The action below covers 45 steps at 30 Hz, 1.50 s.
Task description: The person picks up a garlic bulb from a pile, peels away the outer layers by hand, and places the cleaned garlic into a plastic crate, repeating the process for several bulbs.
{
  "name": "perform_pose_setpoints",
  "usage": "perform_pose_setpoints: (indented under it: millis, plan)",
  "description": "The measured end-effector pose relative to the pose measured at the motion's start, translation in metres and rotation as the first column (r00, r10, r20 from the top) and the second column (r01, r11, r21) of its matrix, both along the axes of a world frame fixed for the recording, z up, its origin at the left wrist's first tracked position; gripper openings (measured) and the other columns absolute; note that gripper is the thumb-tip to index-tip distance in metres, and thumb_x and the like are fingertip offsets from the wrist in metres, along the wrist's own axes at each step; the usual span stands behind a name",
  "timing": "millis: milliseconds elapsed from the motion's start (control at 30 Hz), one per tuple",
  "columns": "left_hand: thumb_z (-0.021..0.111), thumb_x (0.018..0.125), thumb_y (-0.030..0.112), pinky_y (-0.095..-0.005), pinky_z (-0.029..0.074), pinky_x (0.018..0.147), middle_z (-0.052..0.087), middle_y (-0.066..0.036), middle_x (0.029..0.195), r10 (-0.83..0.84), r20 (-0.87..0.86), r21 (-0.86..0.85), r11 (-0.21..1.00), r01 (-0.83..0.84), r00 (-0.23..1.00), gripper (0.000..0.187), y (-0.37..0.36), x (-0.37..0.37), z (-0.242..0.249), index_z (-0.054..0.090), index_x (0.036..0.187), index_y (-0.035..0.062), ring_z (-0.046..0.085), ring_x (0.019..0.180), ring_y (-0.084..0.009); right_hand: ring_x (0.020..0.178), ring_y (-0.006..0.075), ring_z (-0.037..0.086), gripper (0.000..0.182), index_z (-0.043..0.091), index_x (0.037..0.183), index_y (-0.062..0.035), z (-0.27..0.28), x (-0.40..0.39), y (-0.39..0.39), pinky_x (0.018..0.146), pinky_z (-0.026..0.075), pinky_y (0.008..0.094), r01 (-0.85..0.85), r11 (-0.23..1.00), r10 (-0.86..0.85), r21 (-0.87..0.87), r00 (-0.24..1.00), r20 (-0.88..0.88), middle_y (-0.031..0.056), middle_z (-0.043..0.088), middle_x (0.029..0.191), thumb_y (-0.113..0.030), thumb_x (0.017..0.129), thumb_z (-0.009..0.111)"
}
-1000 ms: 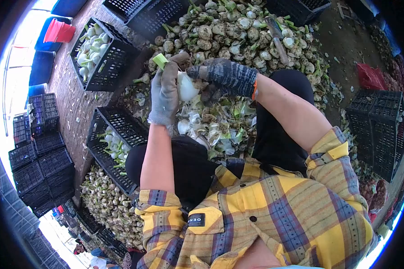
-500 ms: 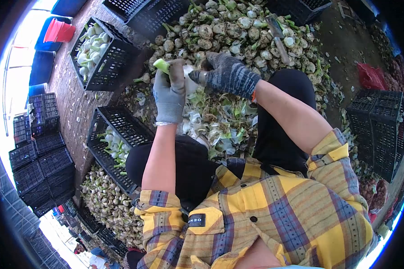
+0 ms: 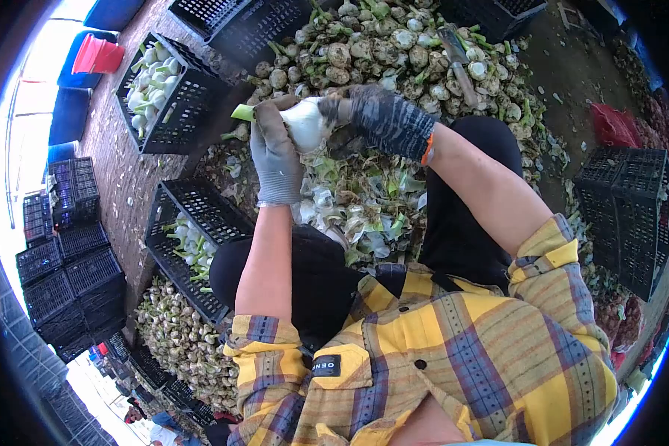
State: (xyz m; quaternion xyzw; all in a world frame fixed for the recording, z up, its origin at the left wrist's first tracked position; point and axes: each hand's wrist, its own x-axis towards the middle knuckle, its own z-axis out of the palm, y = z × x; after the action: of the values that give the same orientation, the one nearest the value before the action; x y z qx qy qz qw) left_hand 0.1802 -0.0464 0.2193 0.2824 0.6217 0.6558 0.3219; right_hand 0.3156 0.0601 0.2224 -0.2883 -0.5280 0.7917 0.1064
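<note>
A white bulb [image 3: 303,125] with a short green stem is wrapped by the fingers of my left hand [image 3: 276,152], in a grey glove. The stem points left. My right hand [image 3: 385,123], in a dark striped glove, is at the bulb's root end; its fingertips are blurred, and what they pinch cannot be made out. Beyond my hands lies a heap of untrimmed bulbs [image 3: 364,56], with a knife [image 3: 461,68] resting on it. Peeled skins and leaves [image 3: 364,201] cover the ground below my hands.
Black crates of cleaned bulbs stand at the upper left [image 3: 182,97] and beside my left knee [image 3: 201,215]. More bulbs [image 3: 178,334] lie at lower left. Stacked black crates [image 3: 74,290] stand far left, another crate [image 3: 621,215] at right. A red bucket [image 3: 98,53] is upper left.
The bulb has turned so that more of its white side shows, its stem now lower and further left. My right hand has moved slightly right, its fingers now blurred.
</note>
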Motion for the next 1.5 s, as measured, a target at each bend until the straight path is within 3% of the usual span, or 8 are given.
perform_pose_setpoints:
  millis: [200, 433, 533, 667, 767, 900, 1167, 1500]
  plan:
    - [0.045, 0.089, 0.053, -0.0272, 0.046, 0.072, 0.058, -0.007, 0.099, 0.096, -0.009, -0.106, 0.990, -0.097, 0.995, 0.054, 0.002, 0.008, -0.006, 0.052, 0.110, 0.0037, 0.056, 0.083, -0.0132, 0.087, 0.0319, 0.062, 0.044, 0.057, 0.102, 0.0056, -0.029, -0.010, -0.006, 0.077, 0.048, 0.0367, 0.096, 0.728, -0.075, 0.679, 0.995, -0.060, 0.0211, 0.063, 0.095, -0.027, 0.074, 0.066]
    - [0.051, 0.088, 0.036, -0.0345, 0.052, 0.069, 0.062, -0.005, 0.096, 0.052, 0.624, -0.067, 0.998, -0.013, 0.780, 0.030, 0.015, 0.002, 0.000, 0.055, 0.105, 0.0123, 0.061, 0.085, -0.0189, 0.089, 0.0258, 0.061, 0.030, 0.059, 0.103, 0.0002, -0.017, -0.005, -0.004, 0.078, 0.049, 0.0326, 0.224, 0.962, -0.230, 0.158, 0.973, 0.022, 0.0196, 0.062, 0.096, -0.022, 0.082, 0.057]
    - [0.049, 0.088, 0.032, -0.0364, 0.052, 0.068, 0.063, -0.006, 0.097, 0.042, 0.705, -0.014, 0.999, -0.044, 0.708, 0.028, 0.018, 0.000, 0.000, 0.056, 0.105, 0.0114, 0.062, 0.087, -0.0200, 0.081, 0.0185, 0.063, 0.025, 0.059, 0.103, -0.0019, -0.044, -0.008, 0.002, 0.071, 0.052, 0.0298, 0.236, 0.932, -0.153, 0.275, 0.945, -0.291, 0.0115, 0.063, 0.089, -0.018, 0.084, 0.058]
    - [0.047, 0.088, 0.034, -0.0341, 0.052, 0.066, 0.064, -0.005, 0.094, 0.010, 0.693, 0.017, 0.999, -0.031, 0.721, 0.030, 0.013, -0.001, 0.003, 0.057, 0.104, 0.0112, 0.062, 0.084, -0.0196, 0.078, 0.0165, 0.062, 0.030, 0.060, 0.103, -0.0022, 0.011, -0.002, 0.000, 0.070, 0.052, 0.0283, 0.009, 0.996, -0.021, -0.094, 0.992, -0.128, 0.0079, 0.064, 0.087, -0.022, 0.081, 0.066]
    - [0.047, 0.087, 0.038, -0.0317, 0.051, 0.061, 0.064, -0.004, 0.092, 0.037, 0.663, -0.026, 0.999, -0.026, 0.748, 0.032, 0.014, -0.008, -0.012, 0.057, 0.102, 0.0119, 0.062, 0.080, -0.0190, 0.082, 0.0160, 0.061, 0.039, 0.060, 0.101, 0.0002, 0.005, -0.004, -0.006, 0.076, 0.049, 0.0303, 0.013, 0.857, -0.018, 0.516, 1.000, 0.004, 0.0133, 0.065, 0.092, -0.023, 0.072, 0.071]
    - [0.047, 0.088, 0.050, -0.0263, 0.041, 0.053, 0.061, 0.002, 0.084, 0.047, 0.623, -0.127, 0.991, 0.041, 0.781, 0.037, 0.012, 0.009, 0.001, 0.058, 0.097, 0.0163, 0.055, 0.069, -0.0102, 0.084, 0.0169, 0.061, 0.045, 0.058, 0.106, 0.0018, -0.019, -0.011, -0.015, 0.079, 0.048, 0.0309, 0.178, 0.763, -0.136, 0.622, 0.984, -0.114, 0.0140, 0.065, 0.093, -0.022, 0.070, 0.072]
    - [0.047, 0.087, 0.038, -0.0369, 0.050, 0.065, 0.062, -0.005, 0.096, -0.204, 0.790, 0.139, 0.978, 0.156, 0.579, 0.030, 0.006, -0.016, -0.004, 0.058, 0.101, 0.0127, 0.061, 0.082, -0.0209, 0.071, 0.0155, 0.061, 0.025, 0.063, 0.093, 0.0010, -0.010, 0.005, 0.003, 0.066, 0.051, 0.0285, 0.092, 0.931, -0.224, -0.354, 0.909, -0.352, 0.0079, 0.063, 0.082, -0.020, 0.080, 0.065]
    - [0.046, 0.087, 0.023, -0.0292, 0.049, 0.073, 0.060, -0.009, 0.094, -0.036, 0.538, 0.100, 0.995, -0.021, 0.842, 0.026, 0.006, -0.003, 0.001, 0.058, 0.098, 0.0026, 0.059, 0.085, -0.0166, 0.070, 0.0148, 0.062, 0.040, 0.064, 0.097, -0.0016, 0.010, 0.000, 0.001, 0.062, 0.051, 0.0272, 0.016, 0.980, 0.010, 0.198, 0.991, -0.131, 0.0091, 0.065, 0.082, -0.035, 0.077, 0.070]
